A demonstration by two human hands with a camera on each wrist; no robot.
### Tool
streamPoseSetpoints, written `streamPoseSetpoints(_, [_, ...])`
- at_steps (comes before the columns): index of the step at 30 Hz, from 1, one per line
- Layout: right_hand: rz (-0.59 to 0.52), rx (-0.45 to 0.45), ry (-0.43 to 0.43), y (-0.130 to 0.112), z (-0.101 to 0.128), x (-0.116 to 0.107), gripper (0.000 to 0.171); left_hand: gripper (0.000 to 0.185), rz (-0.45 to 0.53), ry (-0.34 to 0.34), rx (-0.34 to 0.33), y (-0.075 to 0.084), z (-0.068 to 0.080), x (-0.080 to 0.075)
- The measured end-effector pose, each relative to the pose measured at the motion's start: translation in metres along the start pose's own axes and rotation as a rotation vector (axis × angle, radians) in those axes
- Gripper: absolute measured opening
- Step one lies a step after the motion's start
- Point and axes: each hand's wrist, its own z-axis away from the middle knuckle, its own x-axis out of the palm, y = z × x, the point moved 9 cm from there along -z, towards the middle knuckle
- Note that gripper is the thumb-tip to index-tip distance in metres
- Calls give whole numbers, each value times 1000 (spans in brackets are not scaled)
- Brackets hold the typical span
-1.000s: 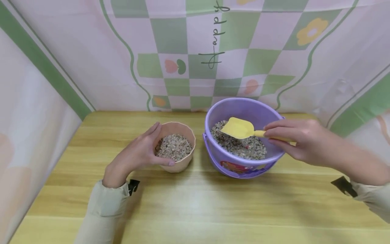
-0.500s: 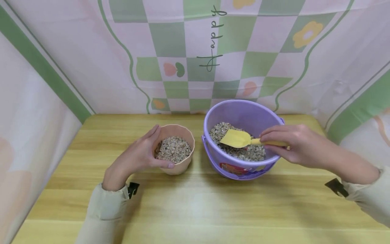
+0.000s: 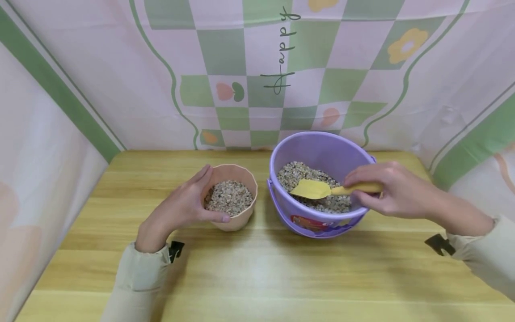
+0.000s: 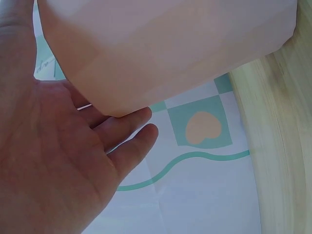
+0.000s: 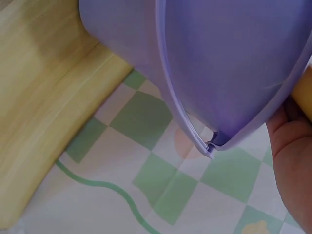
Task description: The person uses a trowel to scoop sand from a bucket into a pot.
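A person sat at a light wooden counter (image 3: 257,277) backed by a pink and green checked cloth (image 3: 241,67) with flowers and the word "Happy" on it. Both sleeves were pale beige.

The left hand (image 3: 181,208) curled around the left side of a small peach pot (image 3: 237,219), thumb against its near wall and fingers along its far rim. The pot stood upright, left of the counter's middle and toward the back edge, filled nearly to the brim with small mixed gravel (image 3: 228,197). From the left wrist view, the pot's wall (image 4: 161,48) rested against the fingers (image 4: 126,131).

The right hand (image 3: 386,190) pinched the handle of a yellow toy shovel (image 3: 311,189), its blade lying almost flat on the gravel inside a purple bucket (image 3: 322,145). The bucket stood just right of the pot, close but not touching, also near the back edge. The right wrist view showed the bucket's outer wall (image 5: 229,63) and rim from below.
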Motion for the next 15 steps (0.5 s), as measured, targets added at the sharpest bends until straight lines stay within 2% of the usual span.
streamPoseSetpoints(2, [3, 14, 1, 1, 1, 0, 32, 135, -1, -1, -2, 0, 0, 0])
streamPoseSetpoints(5, [-4, 20, 13, 0, 3, 1, 32, 134, -4, -2, 2, 1, 0, -1])
streamPoseSetpoints(15, [34, -8, 61, -1, 8, 1, 14, 134, 0, -8, 5, 1, 0, 1])
